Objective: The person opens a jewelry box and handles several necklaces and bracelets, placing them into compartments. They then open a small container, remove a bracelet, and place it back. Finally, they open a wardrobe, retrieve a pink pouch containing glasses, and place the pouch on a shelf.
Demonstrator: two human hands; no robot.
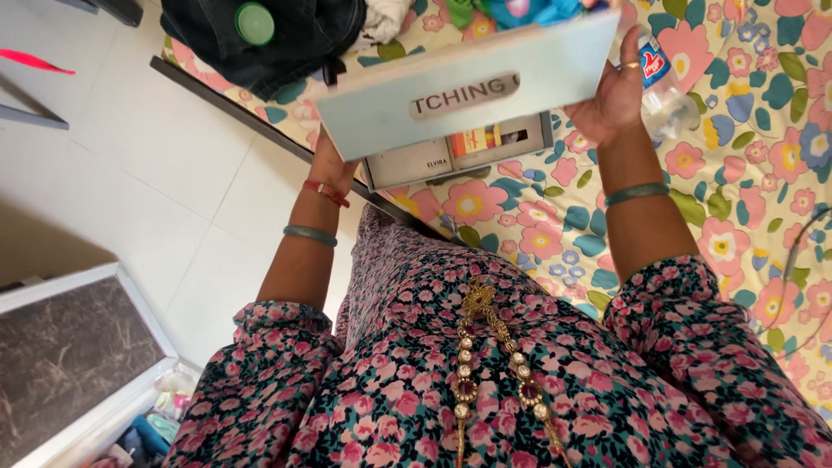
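You hold one pale blue lid [472, 82] above the bed's [745, 199] edge, left hand [332, 165] and right hand [617, 95] gripping its ends; one open box [459, 156] apparently lies beneath.

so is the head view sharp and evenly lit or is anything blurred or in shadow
Head view: soft, even daylight, no hard glare; the pale blue lid held by the left hand and right hand is slightly soft, the floral dress close to the lens crisp; a dim shadow falls on the white floor at left.
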